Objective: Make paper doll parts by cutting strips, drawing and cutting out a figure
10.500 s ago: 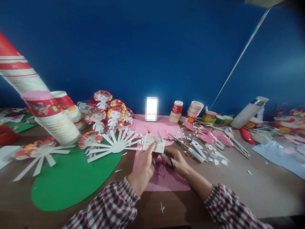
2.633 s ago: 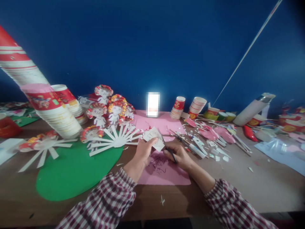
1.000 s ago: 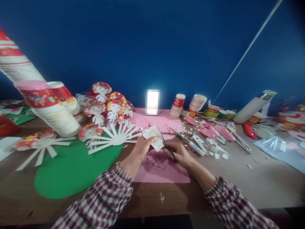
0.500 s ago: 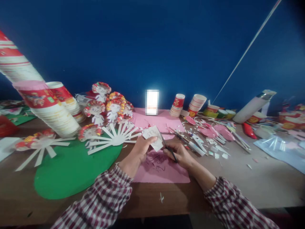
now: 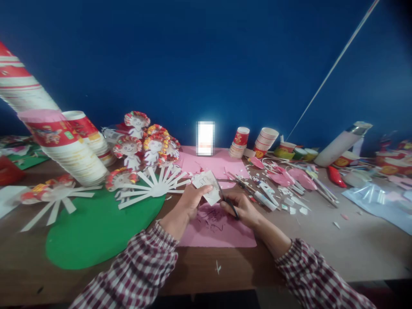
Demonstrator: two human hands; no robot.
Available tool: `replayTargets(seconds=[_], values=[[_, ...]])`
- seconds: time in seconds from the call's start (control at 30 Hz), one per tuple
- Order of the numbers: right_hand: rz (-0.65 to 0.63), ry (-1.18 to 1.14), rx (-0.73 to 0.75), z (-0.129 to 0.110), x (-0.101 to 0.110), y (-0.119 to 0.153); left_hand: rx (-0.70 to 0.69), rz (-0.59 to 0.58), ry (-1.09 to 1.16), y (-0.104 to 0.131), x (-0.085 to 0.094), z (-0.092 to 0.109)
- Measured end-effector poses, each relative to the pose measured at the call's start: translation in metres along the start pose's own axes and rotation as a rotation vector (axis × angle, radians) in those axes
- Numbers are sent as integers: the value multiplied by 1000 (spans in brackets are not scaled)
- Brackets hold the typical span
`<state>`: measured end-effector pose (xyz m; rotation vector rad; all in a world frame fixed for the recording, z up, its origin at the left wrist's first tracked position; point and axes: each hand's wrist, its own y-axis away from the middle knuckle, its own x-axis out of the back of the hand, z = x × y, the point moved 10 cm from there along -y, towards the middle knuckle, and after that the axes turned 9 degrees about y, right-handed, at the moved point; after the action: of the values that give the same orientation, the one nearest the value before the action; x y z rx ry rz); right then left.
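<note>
Between thumb and fingers, my left hand [image 5: 195, 198] pinches a piece of white paper [image 5: 210, 195] with thin lines drawn on it. My right hand [image 5: 240, 208] is closed around dark scissors [image 5: 232, 209], whose blades lie against the paper's right edge. Both hands are over a pink sheet [image 5: 225, 236] with dark scribbles or small dark bits on it. Left of my left hand, a white fan-shaped paper cutout [image 5: 158, 189] overlaps a green round sheet [image 5: 106, 234].
Stacked paper cups [image 5: 69, 146] lean at the left, beside paper figures with frilled heads [image 5: 155, 146]. A bright phone-like screen [image 5: 205, 138] stands at the back. Two cup stacks, paper scraps [image 5: 294, 204], pens and a red object [image 5: 336, 177] lie to the right.
</note>
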<state>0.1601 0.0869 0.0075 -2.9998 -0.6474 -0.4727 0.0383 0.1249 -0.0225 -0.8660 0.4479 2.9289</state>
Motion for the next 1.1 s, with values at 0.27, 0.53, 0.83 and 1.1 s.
replayTargets(seconds=[0.27,0.53,0.83,1.1], values=[[5,-14,20,-4,1,-1,9,7,3,3,-3,-1],[21,46,52,-8,4,0,11,8,0,3,-3,-2],[24,56,53,-3,5,-1,28,23,9,2,-1,-4],[30,88,59,-6,5,-1,65,11,18,2,-1,-8]])
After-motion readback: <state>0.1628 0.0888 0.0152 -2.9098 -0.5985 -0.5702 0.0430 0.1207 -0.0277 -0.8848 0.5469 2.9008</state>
